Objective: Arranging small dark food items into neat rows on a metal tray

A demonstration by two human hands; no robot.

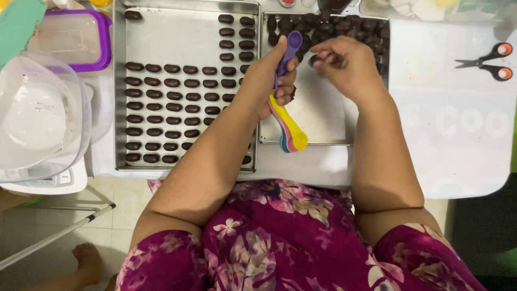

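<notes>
The counter (463, 134) is white and is carrying everything here. Two metal trays are lying on it side by side, touching: the left tray (121, 108) is holding rows of dark oval pieces (172, 94), and the right tray (323, 121) is holding a pile of dark pieces (355, 27) at its far end. Scissors (484, 60) with orange handles are lying at the right, well apart from the trays. At the left, a purple-rimmed box (81, 37) and a clear bowl (37, 113) on a white scale (54, 180) are standing.
</notes>
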